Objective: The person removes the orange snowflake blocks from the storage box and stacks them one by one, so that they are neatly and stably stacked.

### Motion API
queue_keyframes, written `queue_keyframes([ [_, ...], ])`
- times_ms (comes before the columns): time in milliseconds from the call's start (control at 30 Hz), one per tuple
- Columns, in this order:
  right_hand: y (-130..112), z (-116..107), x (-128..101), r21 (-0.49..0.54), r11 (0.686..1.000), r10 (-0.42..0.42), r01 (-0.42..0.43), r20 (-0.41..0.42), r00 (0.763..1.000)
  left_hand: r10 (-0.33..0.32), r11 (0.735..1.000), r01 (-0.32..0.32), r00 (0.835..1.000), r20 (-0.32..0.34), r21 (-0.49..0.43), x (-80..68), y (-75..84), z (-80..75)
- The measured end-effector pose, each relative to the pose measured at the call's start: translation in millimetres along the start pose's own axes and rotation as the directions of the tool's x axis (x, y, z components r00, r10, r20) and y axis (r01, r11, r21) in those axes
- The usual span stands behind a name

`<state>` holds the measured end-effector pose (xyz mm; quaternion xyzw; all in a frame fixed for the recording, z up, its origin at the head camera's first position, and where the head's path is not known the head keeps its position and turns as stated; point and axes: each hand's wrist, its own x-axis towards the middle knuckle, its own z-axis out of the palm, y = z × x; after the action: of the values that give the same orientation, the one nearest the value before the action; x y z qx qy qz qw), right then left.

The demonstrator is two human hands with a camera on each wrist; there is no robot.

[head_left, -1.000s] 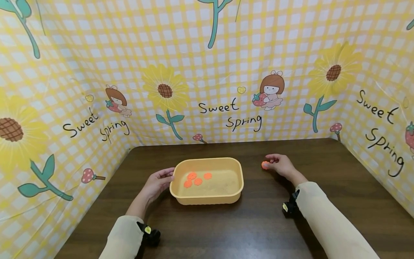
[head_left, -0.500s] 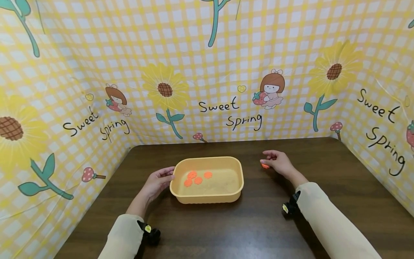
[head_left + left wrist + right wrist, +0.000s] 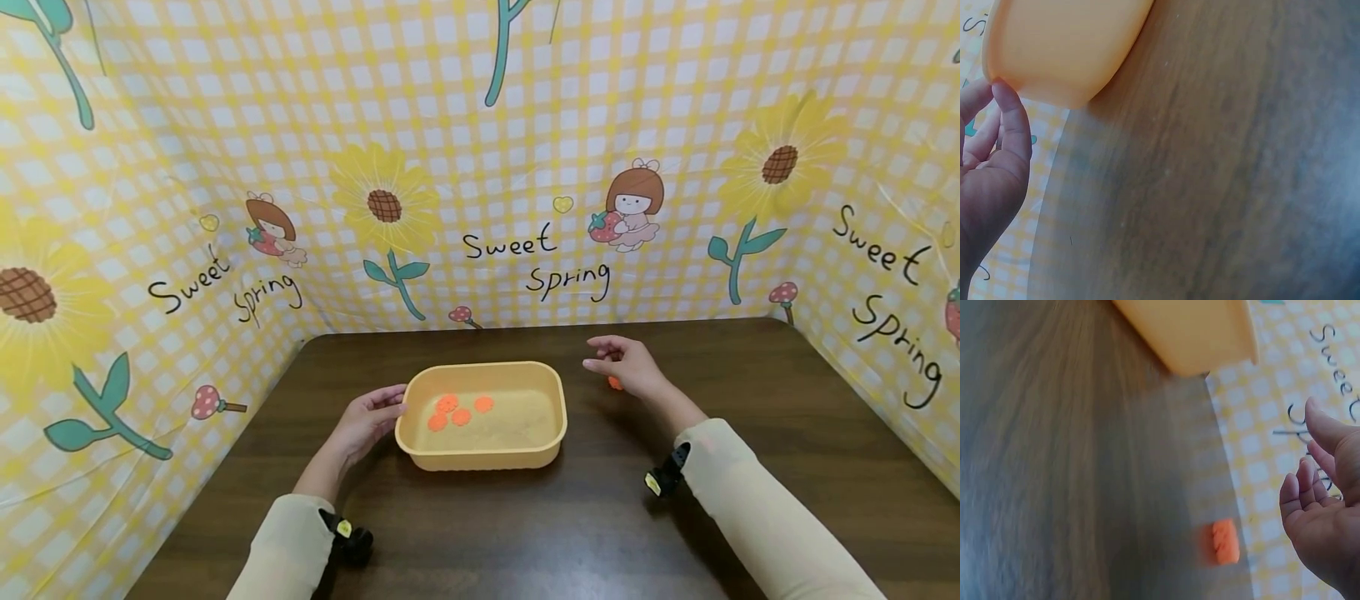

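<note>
A yellow plastic tub stands mid-table with several orange carrot slices inside. My left hand rests its straight fingers against the tub's left end; the left wrist view shows a fingertip touching the tub wall. My right hand hovers to the right of the tub, fingers relaxed and empty. One orange carrot piece lies on the table just below it. In the right wrist view this piece sits apart from the open right hand, with the tub corner further off.
The dark wooden table is walled on three sides by a yellow checked cloth with sunflowers and "Sweet Spring" lettering. Cream sleeves and black wrist mounts cover both forearms.
My right hand has lifted off the orange piece and moved up and left, leaving it on the table. The left hand and tub have stayed put.
</note>
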<state>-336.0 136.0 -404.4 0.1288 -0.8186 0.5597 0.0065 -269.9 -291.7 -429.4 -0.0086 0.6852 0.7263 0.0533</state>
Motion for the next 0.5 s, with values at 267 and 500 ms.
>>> queue_keyframes([
  [267,-25,15,-1,0.024,0.998,-0.055,0.054,0.040,0.998,-0.012,1.000,0.012,1.000,-0.014,0.001,0.2,-0.7,-0.1],
  [500,-42,35,1,0.015,0.994,-0.113,0.112,0.089,0.990,-0.014,1.000,0.014,1.000,-0.017,0.015,1.0,-1.1,-0.6],
])
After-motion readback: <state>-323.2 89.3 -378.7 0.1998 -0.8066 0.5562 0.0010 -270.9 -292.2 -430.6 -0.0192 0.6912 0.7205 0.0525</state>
